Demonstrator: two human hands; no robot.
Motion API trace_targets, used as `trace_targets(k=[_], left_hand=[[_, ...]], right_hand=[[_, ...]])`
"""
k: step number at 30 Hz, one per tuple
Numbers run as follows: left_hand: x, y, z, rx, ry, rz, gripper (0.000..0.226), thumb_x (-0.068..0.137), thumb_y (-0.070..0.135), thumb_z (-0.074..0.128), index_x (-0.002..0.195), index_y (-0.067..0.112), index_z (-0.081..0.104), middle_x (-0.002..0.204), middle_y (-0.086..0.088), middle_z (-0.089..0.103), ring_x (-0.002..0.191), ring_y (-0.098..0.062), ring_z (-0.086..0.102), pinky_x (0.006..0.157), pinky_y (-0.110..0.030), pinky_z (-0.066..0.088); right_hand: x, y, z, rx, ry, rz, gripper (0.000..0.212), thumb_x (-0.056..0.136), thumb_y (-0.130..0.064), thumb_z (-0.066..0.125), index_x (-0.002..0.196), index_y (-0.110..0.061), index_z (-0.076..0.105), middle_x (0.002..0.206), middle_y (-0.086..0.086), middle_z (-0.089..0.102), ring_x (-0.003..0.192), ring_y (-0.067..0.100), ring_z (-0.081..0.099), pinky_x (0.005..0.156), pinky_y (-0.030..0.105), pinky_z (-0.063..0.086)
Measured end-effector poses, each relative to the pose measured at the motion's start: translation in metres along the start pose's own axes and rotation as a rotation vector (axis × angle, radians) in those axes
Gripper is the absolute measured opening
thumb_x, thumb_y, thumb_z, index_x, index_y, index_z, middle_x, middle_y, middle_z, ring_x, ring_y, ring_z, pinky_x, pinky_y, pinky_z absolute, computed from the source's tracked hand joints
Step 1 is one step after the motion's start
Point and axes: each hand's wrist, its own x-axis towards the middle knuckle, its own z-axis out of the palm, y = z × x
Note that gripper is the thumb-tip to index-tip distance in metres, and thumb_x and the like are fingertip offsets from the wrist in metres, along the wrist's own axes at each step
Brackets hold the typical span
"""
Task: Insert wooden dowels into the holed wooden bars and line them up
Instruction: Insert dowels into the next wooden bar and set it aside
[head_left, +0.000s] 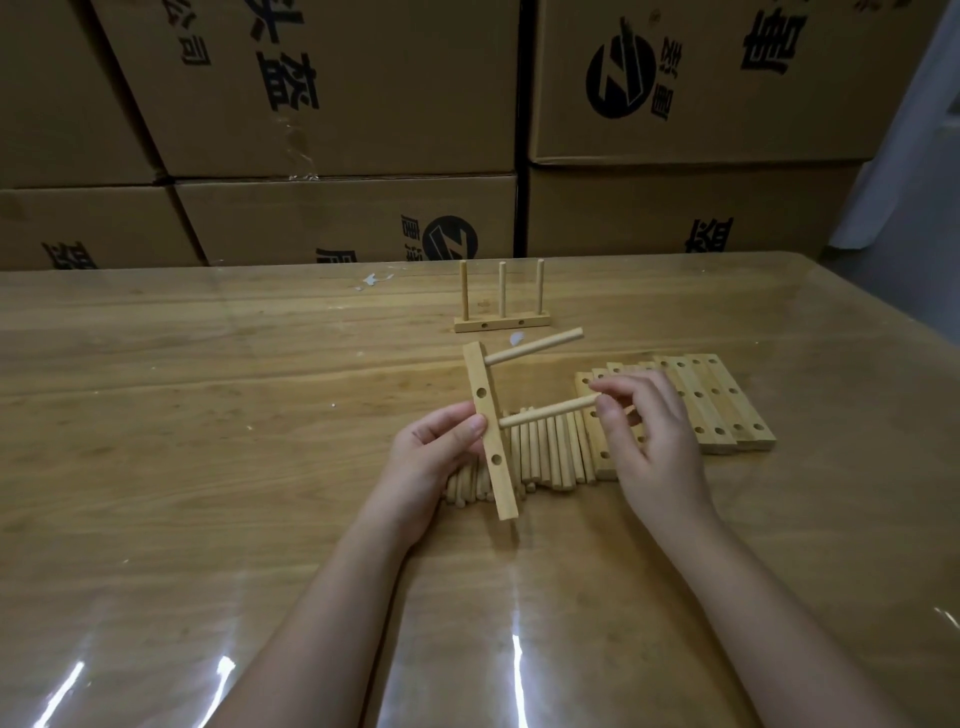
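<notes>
1. Your left hand (431, 457) gripped the holed bar (491, 431) near its middle, thumb flat on the near face and the other fingers curled round behind it. You held the bar raised above the table (208, 415) and roughly upright.
2. Further back on the table, the finished bar (501, 322) lay flat with three dowels standing in it. That looked like one complete piece set aside, the start of the line.
3. On the bar in your hand, the upper dowel (535, 347) was in its hole near the top end and stuck out to the right.
4. The second dowel (550, 413) met the bar at its middle. Whether it was fully home could not be told.
5. Under it, the loose dowels (550, 452) lay side by side on the table, a good many unused.
6. Your right hand (644, 441) pinched the far end of the second dowel between thumb and forefinger, with the other fingers loosely bent.
7. To the right, the empty bars (727, 405) lay in a row, none with a dowel in it. By my reckoning you had one piece finished, one about two thirds filled with a third dowel to add, and most of the job left.
</notes>
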Motion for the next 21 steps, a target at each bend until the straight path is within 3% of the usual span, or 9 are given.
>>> trace_targets(k=[3,11,13,17,21], left_hand=[[-0.0003,0.0006,0.0002,0.006,0.002,-0.007,0.029,0.074,0.018,0.067,0.102,0.010,0.072,0.088,-0.007,0.075,0.079,-0.014,0.071,0.072,-0.023,0.056],[-0.0007,-0.0010,0.0013,-0.008,0.021,-0.004,0.024,0.074,0.016,0.067,0.097,0.013,0.075,0.093,-0.009,0.075,0.080,-0.014,0.071,0.071,-0.023,0.056],[-0.0005,-0.0015,-0.0001,0.001,0.004,-0.003,0.025,0.076,0.016,0.068,0.100,0.013,0.075,0.099,-0.011,0.074,0.086,-0.016,0.071,0.073,-0.024,0.056],[0.0003,-0.0029,-0.0020,0.011,-0.014,0.000,0.025,0.078,0.019,0.068,0.102,0.016,0.075,0.101,-0.010,0.074,0.088,-0.015,0.071,0.074,-0.024,0.055],[0.0014,-0.0036,-0.0031,0.033,-0.014,0.007,0.034,0.074,0.028,0.074,0.106,0.015,0.074,0.105,-0.011,0.073,0.091,-0.016,0.070,0.078,-0.025,0.055]], right_hand=[[0.0015,0.0012,-0.0007,-0.047,-0.013,-0.034,0.035,0.092,-0.034,0.041,0.101,-0.011,0.066,0.098,0.000,0.054,0.099,0.018,0.050,0.086,0.027,0.041],[0.0037,0.0028,-0.0005,-0.110,0.008,-0.067,0.014,0.090,-0.014,0.054,0.093,-0.009,0.068,0.089,-0.003,0.061,0.091,0.013,0.049,0.083,0.009,0.032],[0.0045,0.0046,-0.0013,-0.124,0.013,-0.076,0.012,0.090,-0.014,0.057,0.092,-0.010,0.068,0.088,-0.004,0.060,0.090,0.012,0.048,0.082,0.009,0.033],[0.0039,0.0048,-0.0024,-0.129,0.008,-0.093,0.028,0.091,-0.027,0.046,0.091,-0.010,0.068,0.087,-0.007,0.058,0.090,0.011,0.047,0.081,0.009,0.032],[0.0046,0.0042,-0.0014,-0.140,0.011,-0.098,0.021,0.091,-0.021,0.051,0.091,-0.009,0.068,0.087,-0.007,0.058,0.089,0.015,0.049,0.078,0.018,0.034]])
